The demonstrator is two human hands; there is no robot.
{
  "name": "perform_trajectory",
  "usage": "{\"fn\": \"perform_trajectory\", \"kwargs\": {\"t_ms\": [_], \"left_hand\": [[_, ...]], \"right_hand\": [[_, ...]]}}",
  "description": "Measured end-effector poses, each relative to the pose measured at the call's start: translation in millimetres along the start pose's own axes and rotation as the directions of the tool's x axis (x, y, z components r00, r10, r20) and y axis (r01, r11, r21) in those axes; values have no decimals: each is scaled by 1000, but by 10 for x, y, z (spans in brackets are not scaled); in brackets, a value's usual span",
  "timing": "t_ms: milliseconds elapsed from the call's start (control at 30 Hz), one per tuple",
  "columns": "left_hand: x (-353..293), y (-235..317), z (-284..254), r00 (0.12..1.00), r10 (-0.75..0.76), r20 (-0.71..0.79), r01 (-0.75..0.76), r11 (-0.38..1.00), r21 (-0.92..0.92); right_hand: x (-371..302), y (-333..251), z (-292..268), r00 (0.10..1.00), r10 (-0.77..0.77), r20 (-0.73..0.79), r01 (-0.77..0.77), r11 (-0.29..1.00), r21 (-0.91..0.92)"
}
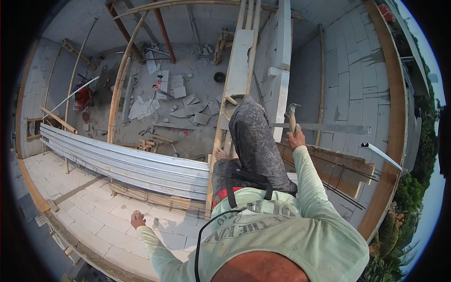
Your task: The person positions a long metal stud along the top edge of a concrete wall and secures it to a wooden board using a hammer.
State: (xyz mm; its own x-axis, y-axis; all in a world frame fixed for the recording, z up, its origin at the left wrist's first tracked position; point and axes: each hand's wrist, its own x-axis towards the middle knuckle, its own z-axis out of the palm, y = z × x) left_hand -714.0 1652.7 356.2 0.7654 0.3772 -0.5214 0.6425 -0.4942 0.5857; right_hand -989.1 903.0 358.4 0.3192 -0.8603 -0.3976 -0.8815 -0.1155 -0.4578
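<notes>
My right hand (296, 139) is wrapped round the wooden handle of a hammer (292, 120), held with its metal head up. A long flat metal bar (336, 128) runs crosswise right beside this hand; whether my fingers touch it I cannot tell. Just ahead stands a thin wall of white blocks (280, 91). Out to the left, my left hand (137, 219) hangs over pale blockwork with its fingers loosely curled and apart, and nothing shows in it. My bare foot (220, 154) rests on a narrow wood and bamboo walkway, where a white block (238, 63) lies ahead of my knee.
Shiny metal channels (127, 160) lie stacked along the left. Far below, broken blocks (190, 110) and a black bucket (219, 76) litter the floor. Bamboo poles (121, 94) rise there. At the right are a wooden board (329, 167), steel rods (345, 197) and the outer wall's edge (397, 108).
</notes>
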Motion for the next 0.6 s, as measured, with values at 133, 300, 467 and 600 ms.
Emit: {"fn": "perform_trajectory", "kwargs": {"t_ms": [133,300,467,600], "left_hand": [[-89,91,196,999,-14,-29,13,999,-32],[-193,116,310,998,-38,-57,32,994,-103],[-144,228,490,976,-101,-194,76,988,-132],[198,898,1097,978,-90,-187,73,993,-93]], "right_hand": [[201,78,-76,999,-23,-34,21,999,-43],[477,183,-61,999,-29,-24,27,996,-89],[1015,205,126,993,75,86,-62,987,-146],[1732,396,428,971,202,132,-182,973,-144]]}}
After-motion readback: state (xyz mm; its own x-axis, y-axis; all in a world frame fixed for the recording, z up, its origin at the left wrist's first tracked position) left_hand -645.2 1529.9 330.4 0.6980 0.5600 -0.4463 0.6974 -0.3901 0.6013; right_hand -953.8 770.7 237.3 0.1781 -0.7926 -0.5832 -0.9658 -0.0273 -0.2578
